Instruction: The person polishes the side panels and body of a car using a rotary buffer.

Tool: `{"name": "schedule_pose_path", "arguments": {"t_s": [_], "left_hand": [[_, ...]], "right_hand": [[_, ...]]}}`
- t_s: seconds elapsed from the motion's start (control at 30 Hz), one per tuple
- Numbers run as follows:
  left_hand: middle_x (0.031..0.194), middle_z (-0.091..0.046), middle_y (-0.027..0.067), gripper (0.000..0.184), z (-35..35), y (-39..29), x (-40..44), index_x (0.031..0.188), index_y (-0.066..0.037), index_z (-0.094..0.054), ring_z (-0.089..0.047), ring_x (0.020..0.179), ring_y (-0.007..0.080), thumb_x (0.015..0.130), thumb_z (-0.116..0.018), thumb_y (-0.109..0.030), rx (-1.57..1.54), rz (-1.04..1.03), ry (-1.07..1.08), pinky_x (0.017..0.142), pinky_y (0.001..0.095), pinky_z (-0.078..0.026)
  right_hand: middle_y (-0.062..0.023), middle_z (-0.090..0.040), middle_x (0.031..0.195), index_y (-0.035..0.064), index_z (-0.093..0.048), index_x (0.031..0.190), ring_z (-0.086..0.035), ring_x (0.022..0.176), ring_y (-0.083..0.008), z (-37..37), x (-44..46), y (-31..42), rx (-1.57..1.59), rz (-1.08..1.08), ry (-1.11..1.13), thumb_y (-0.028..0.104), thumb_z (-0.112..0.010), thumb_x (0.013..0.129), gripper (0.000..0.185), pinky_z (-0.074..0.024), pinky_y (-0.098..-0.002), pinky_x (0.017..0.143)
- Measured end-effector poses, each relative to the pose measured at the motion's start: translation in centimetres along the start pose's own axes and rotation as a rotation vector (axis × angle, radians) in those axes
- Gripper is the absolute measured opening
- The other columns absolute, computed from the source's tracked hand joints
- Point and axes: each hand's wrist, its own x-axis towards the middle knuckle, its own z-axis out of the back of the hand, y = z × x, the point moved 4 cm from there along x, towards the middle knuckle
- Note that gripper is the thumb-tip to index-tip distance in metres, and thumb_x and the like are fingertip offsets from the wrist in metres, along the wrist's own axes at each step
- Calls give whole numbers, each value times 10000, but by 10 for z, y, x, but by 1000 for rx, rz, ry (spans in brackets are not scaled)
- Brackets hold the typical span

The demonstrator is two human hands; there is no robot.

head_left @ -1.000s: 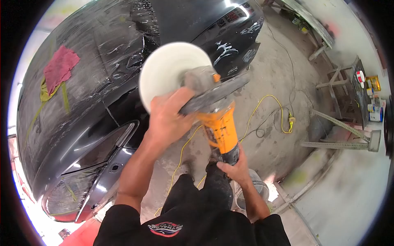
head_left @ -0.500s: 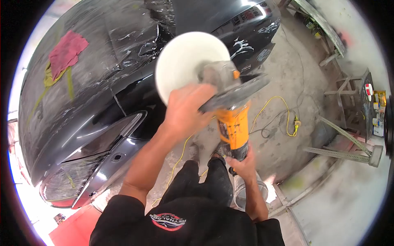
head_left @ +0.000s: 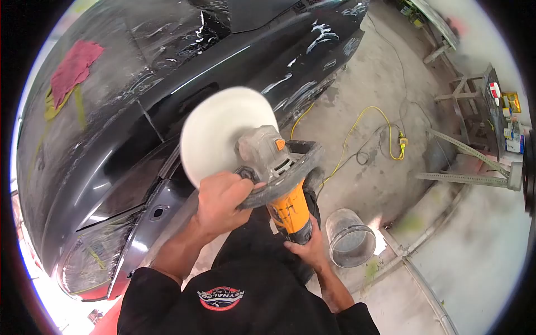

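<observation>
My left hand (head_left: 223, 204) is wrapped round the black front handle of an orange and grey polisher (head_left: 291, 211). My right hand (head_left: 311, 245) grips the rear end of its body. The tool's white round pad (head_left: 220, 128) faces the side of a black car (head_left: 215, 70), over the area just ahead of the door; whether the pad touches the paint I cannot tell. Whitish streaks (head_left: 321, 36) mark the front fender and parts of the hood.
A pink cloth (head_left: 75, 70) lies on the car at upper left. To the right of my legs stands a bucket (head_left: 341, 223). A yellow cord with a connector (head_left: 402, 146) runs over the concrete floor. Metal stands (head_left: 469, 177) and bottles line the right wall.
Both hands have brought the polisher down and to the left, closer to my body. The pad has moved from the fender toward the door. More of the bucket shows now.
</observation>
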Motion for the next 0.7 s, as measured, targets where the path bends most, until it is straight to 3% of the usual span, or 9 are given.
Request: {"name": "schedule_pose_path", "arguments": {"t_s": [0.1, 0.27, 0.5, 0.7], "left_hand": [[635, -578, 97, 241, -22, 8, 12, 796, -45, -671, -575, 539, 272, 592, -737, 63, -63, 62, -11, 510, 350, -443], [647, -583, 102, 223, -52, 9, 59, 783, -38, -652, -589, 551, 280, 602, -728, 67, -76, 88, -123, 518, 336, -445], [684, -615, 113, 231, -92, 12, 136, 822, -32, -656, -626, 584, 275, 634, -759, 54, -109, 108, -232, 539, 316, -470], [706, -637, 123, 235, -131, 17, 199, 865, -46, -678, -637, 598, 280, 669, -788, 23, -168, 145, -264, 555, 330, -484]], "right_hand": [[-212, -645, 1287, 14, -341, 1499, -623, 1217, -277, 27, 16, 2, 0, -20, -31, 280, -895, 652, 1047, -461, -387, 1043], [-187, -668, 1236, -20, -364, 1476, -654, 1143, -252, 83, 52, 2, 48, -77, -34, 264, -889, 645, 1023, -494, -373, 991], [-158, -688, 1186, -71, -383, 1453, -668, 1067, -215, 163, 104, 44, -44, 67, -98, 200, -856, 646, 974, -505, -341, 956], [-134, -673, 1157, -51, -417, 1422, -647, 1029, -175, 221, 146, 65, -70, 81, -143, 135, -824, 675, 870, -508, -328, 925]]}}
